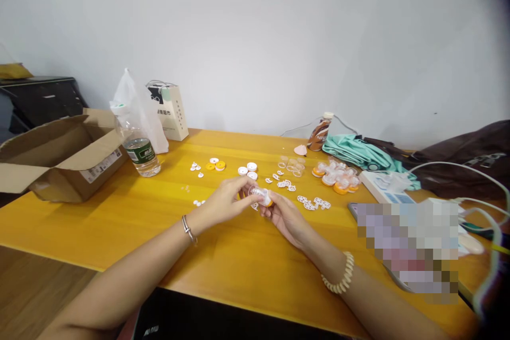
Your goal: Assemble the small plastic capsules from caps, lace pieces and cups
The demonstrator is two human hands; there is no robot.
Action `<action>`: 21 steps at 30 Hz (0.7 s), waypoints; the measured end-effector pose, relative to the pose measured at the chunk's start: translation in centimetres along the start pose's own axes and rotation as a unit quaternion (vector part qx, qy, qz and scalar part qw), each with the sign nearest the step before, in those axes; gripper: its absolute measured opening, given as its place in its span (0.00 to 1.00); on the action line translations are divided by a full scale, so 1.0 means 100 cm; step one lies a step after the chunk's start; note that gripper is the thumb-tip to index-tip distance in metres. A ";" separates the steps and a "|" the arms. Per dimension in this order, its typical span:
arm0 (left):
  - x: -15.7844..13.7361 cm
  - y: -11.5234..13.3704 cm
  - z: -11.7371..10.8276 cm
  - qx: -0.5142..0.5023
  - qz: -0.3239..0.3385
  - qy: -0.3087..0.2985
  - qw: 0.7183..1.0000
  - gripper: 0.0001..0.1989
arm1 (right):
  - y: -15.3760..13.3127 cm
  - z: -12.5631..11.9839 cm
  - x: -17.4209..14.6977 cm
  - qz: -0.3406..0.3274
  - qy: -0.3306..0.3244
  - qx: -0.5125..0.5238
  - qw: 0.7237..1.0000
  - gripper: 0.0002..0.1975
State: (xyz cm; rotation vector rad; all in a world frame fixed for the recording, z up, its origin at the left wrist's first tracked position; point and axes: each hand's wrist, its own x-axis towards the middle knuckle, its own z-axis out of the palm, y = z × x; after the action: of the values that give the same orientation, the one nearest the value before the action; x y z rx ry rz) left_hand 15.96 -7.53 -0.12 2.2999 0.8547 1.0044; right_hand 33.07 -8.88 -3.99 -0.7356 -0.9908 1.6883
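Both hands meet above the middle of the table around a small round plastic assembly (262,196), clear and white with an orange edge. My left hand (231,199) pinches its clear left end with thumb and fingers. Around the orange side, my right hand (285,218) is closed, with the fingertips underneath. Just behind the hands stand white round caps (251,167). Flat white perforated discs (308,205) lie to the right, and clear rings (292,163) are farther back. Yellow rings (220,166) and tiny white pieces (194,166) lie left of the caps.
Similar orange-and-clear assemblies (337,175) are heaped at right. A water bottle (141,154) and open cardboard box (67,164) stand left. A brown drink bottle (320,133), green cloth (358,151), white cables (494,244) and a pixelated phone-like device (398,279) occupy the right.
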 end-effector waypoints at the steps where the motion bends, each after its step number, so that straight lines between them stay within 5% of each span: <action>1: 0.000 0.000 0.001 0.012 0.010 -0.003 1.000 0.10 | 0.000 0.000 0.000 0.002 0.000 -0.002 1.000 0.11; 6: -0.002 0.004 0.005 0.048 0.070 0.011 0.996 0.08 | 0.001 0.000 -0.001 -0.009 -0.002 0.019 1.000 0.11; 13: 0.001 0.000 0.013 -0.073 -0.006 0.043 0.996 0.17 | -0.001 -0.001 -0.001 0.019 -0.044 0.056 0.997 0.10; 21: 0.002 0.001 0.016 -0.112 -0.030 0.058 0.992 0.11 | -0.002 -0.001 -0.006 -0.021 -0.081 0.026 0.996 0.11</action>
State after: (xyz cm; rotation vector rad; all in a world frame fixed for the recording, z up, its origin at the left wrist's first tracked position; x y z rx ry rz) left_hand 17.33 -7.68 -0.95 2.0334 0.8080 1.1539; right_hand 33.45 -9.34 -3.84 -0.5470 -1.0619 1.7522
